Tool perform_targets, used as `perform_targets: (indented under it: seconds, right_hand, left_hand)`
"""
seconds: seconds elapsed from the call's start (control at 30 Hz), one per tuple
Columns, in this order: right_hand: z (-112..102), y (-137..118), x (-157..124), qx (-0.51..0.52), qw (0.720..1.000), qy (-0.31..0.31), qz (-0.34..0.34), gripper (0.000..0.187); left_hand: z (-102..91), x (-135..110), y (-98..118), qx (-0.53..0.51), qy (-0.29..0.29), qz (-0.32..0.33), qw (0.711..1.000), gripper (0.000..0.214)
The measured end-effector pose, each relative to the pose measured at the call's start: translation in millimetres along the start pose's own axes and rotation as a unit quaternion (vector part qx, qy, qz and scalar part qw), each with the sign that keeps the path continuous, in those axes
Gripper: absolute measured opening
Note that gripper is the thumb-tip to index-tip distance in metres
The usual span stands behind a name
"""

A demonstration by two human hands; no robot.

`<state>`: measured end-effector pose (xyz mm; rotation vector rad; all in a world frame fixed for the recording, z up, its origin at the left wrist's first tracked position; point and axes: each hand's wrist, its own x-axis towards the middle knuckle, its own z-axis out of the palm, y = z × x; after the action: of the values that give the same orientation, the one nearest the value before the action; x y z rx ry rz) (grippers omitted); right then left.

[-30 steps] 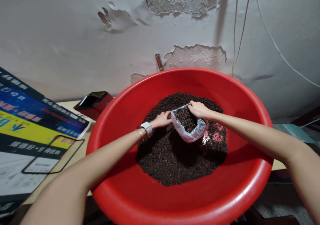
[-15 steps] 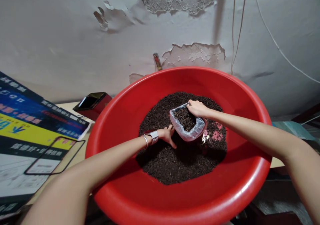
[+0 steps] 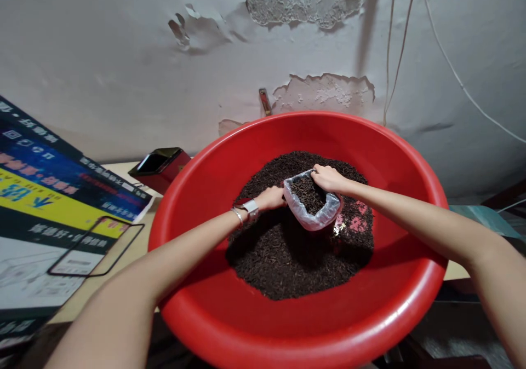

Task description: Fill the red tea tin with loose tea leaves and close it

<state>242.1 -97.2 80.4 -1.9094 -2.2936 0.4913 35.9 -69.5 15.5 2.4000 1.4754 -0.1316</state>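
Note:
A big red plastic basin (image 3: 193, 292) holds a heap of dark, dry flakes like loose tea leaves (image 3: 283, 270). Above the heap is a red container (image 3: 337, 215), tilted, with a clear plastic bag (image 3: 308, 219) lining it and folded over its rim. The same dark flakes fill it nearly to the top. My right hand (image 3: 329, 178) grips the far right rim, thumb and fingers closed over the bag's edge. At the container's left side, my left hand (image 3: 271, 198) is closed against the wall, its fingertips partly hidden.
A dark red, open-topped box (image 3: 160, 166) stands left of the basin on a pale table (image 3: 143, 243). Nearer lies a large printed carton (image 3: 53, 205) with a thin black frame (image 3: 98, 273) against it. A peeling wall (image 3: 123, 73) with hanging cords (image 3: 394, 57) rises behind.
My left hand has gone from spread fingers low over the flakes to closing on the container's left side. The right hand keeps its hold. The whole view has shifted slightly.

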Motion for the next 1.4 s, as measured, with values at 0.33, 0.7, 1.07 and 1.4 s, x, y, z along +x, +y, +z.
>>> perform_targets:
  seconds: [0.33,0.7,1.07,1.4]
  right_hand:
    - [-3,-2,-4,0.002,1.000,0.001,-0.005,0.040]
    - [1,7,1,-0.023,0.997,-0.006,-0.077,0.038]
    - [-44,-6,-13,-0.046,0.990,-0.017,-0.134,0.030]
    - [-67,-1,-12,0.031,0.985,0.089,-0.141,0.023]
  left_hand:
    - [-80.7,-29,49,-0.218,0.293,0.104,0.925,0.025]
    - [-68.1,-46,88,-0.310,0.195,0.240,0.899,0.028]
    - [-82.8,-48,71,-0.300,0.236,0.189,0.905,0.023]
    - [-93.0,-63,70,-0.035,0.036,0.269,0.962,0.020]
